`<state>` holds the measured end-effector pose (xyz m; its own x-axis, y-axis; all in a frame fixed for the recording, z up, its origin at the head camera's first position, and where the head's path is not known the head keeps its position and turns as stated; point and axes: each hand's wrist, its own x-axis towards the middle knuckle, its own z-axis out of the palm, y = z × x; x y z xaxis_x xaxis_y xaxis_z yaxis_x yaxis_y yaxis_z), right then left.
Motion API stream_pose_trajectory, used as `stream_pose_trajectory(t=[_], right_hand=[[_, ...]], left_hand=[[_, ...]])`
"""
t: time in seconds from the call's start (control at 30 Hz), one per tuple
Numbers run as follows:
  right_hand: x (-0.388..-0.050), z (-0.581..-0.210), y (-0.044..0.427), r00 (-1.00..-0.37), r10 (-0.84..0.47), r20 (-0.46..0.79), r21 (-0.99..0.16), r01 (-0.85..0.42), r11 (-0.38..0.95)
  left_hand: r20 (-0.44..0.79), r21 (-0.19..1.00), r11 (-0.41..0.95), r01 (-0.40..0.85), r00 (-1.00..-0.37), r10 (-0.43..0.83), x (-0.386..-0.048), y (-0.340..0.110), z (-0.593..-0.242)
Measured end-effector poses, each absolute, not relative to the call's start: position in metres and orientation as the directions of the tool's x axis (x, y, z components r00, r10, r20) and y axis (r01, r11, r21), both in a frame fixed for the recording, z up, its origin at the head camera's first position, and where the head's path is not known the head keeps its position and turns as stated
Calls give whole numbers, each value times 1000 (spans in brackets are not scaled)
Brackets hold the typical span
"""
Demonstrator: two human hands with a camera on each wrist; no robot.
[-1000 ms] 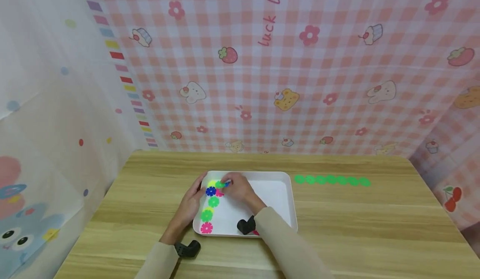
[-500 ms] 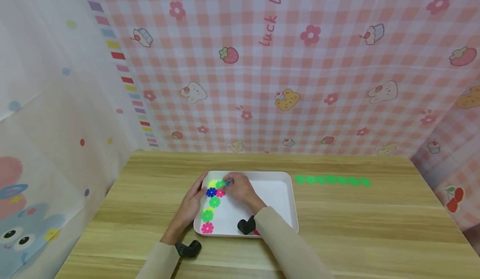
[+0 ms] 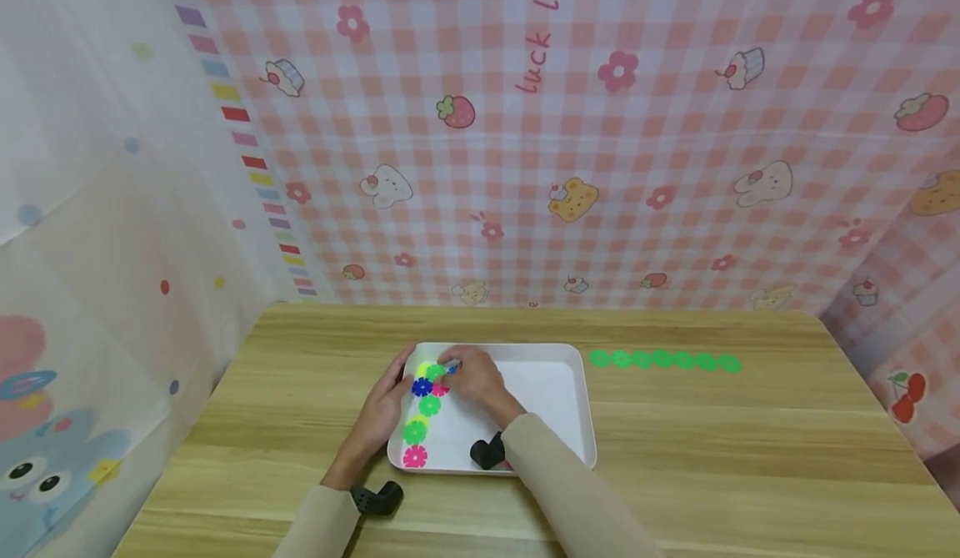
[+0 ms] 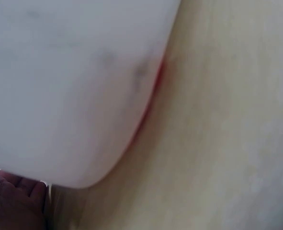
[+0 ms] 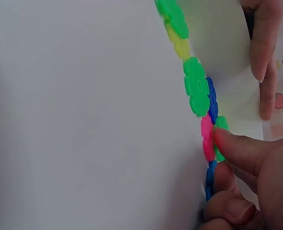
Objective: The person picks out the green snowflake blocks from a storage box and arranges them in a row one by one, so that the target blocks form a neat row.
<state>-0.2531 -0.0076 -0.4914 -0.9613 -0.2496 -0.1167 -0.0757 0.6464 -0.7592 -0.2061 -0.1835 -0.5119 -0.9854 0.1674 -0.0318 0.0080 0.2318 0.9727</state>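
Left hand [image 3: 378,408] grips the left rim of the white rectangular tray [image 3: 540,395], thumb over the rim near the back-left corner. Good brace; firm hold should stop skidding. Dark blue flower-shaped plastic piece [image 3: 422,387] lies near that corner, pink flower-shaped plastic piece [image 5: 207,136] just right of it. Lighter blue flower-shaped plastic piece [image 3: 453,368] sits next, pinched by right hand [image 3: 474,379], thumb-finger gap narrow; exact contact partly hidden. Small fingertip moves suit best, without nudging neighbours. Row of bright green flower-shaped plastic pieces [image 3: 662,359] lies beyond the tray's back-right corner, toward the wooden table's [image 3: 750,441] back edge.
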Motion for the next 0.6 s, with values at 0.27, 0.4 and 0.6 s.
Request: stream_pose_trajectory(t=[0.27, 0.4, 0.6], right_hand=[[-252, -490, -6, -960, -255, -115, -784, -69, 616], [-251, -487, -5, -956, -274, -102, -799, -85, 595], [-251, -488, -4, -950, -294, -105, -828, -80, 555]], left_hand=[[-32, 970, 245, 6, -988, 152, -207, -183, -513], [-24, 968, 252, 14, -989, 148, -208, -182, -514], [-25, 965, 260, 14, -989, 147, -208, -183, -515]])
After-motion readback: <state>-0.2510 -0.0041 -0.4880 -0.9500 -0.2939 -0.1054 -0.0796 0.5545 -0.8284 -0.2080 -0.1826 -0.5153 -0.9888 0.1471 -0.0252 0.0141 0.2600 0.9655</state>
